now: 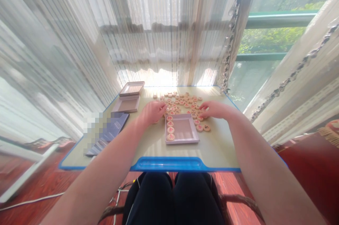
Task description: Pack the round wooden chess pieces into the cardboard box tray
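Round wooden xiangqi pieces (186, 105) with red or dark characters lie loosely across the middle and back of the table. In front of them is a shallow open box (182, 142), with several red-marked pieces (170, 130) in a column along its left wall. My left hand (156, 111) is at the box's far left corner, its fingers closed around what looks like a xiangqi piece, partly hidden. On the other side, my right hand (213, 109) reaches into the pieces from the right. Its thumb and forefinger are apart, the thumb close to a red-marked piece (200, 118).
The table (150, 151) has a blue edge. At its back left are two shallow box parts (127, 104), with a dark, partly blurred flat object (113, 129) nearer me. Sheer curtains (164, 48) hang behind. My legs (172, 196) are below the front edge.
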Tool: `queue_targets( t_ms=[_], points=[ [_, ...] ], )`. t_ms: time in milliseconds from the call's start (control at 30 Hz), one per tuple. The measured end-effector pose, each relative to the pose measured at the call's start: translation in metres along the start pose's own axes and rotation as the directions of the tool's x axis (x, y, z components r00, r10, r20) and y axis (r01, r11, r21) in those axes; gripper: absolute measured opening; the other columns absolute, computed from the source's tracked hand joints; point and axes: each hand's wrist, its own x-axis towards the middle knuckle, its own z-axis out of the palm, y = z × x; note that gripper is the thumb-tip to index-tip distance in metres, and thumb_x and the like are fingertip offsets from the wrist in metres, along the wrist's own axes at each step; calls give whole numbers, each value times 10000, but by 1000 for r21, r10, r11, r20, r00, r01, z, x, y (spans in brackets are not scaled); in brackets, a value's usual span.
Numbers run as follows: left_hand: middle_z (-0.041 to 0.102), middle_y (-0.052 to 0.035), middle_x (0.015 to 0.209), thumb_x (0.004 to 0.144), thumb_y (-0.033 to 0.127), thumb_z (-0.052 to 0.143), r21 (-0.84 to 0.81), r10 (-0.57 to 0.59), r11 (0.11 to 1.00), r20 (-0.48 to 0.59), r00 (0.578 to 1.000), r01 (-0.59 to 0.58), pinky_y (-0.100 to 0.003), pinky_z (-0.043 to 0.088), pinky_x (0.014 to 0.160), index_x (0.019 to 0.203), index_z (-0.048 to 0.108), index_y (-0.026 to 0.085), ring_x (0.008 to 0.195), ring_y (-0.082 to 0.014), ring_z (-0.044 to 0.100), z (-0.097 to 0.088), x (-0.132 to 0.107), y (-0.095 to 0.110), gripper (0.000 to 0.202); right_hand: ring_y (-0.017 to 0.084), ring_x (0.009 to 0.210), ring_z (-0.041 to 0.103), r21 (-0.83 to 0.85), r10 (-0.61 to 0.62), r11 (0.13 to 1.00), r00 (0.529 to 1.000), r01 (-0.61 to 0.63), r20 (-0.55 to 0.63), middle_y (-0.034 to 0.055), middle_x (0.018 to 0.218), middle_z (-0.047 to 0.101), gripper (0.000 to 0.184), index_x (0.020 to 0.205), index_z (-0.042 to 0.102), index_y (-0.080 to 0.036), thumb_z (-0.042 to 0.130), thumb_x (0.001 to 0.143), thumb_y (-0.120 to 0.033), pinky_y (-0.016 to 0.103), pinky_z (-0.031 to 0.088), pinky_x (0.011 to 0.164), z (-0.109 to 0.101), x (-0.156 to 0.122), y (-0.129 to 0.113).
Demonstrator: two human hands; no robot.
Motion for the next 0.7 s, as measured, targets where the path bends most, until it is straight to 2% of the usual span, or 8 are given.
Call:
queue_targets(
  t_ms=[167,300,400,600,700],
  points=[
    [589,-47,621,858,311,393,-7,-30,1000,1,1000,30,-272,324,539,575,552,184,565,-141,503,-2,0,0,348,211,948,624,46,-17,999,998,20,-55,39,1109,673,454,1130,649,-223,649,694,-350,274,482,791,6,5,-3],
    [584,-54,617,855,322,390,-2,-40,999,-3,999,40,-276,318,535,575,553,184,566,-145,503,-2,0,0,352,191,922,630,61,-4,998,999,7,-52,26,1129,670,430,1146,645,-227,595,719,-240,256,478,787,5,3,-7],
    [584,-54,620,855,326,390,4,-34,999,5,999,34,-276,314,537,576,549,184,577,-149,507,-1,0,-1,351,191,901,633,35,9,999,999,-7,-47,25,1064,693,431,1139,658,-227,566,719,-195,248,477,765,3,1,-8],
    [592,-49,617,853,326,389,4,-49,999,19,999,48,-272,304,533,570,543,184,571,-147,511,-2,0,0,352,197,868,642,35,-23,999,999,22,26,20,1011,704,509,1178,630,-241,647,670,-274,246,484,727,0,-1,-4],
    [597,-48,619,854,326,384,11,-44,999,23,999,44,-271,305,538,566,537,185,579,-147,517,-3,0,1,355,196,856,638,-14,-24,1000,1000,24,2,22,992,701,401,1055,674,-232,664,660,-299,240,477,688,0,-3,-6]
  ],
)
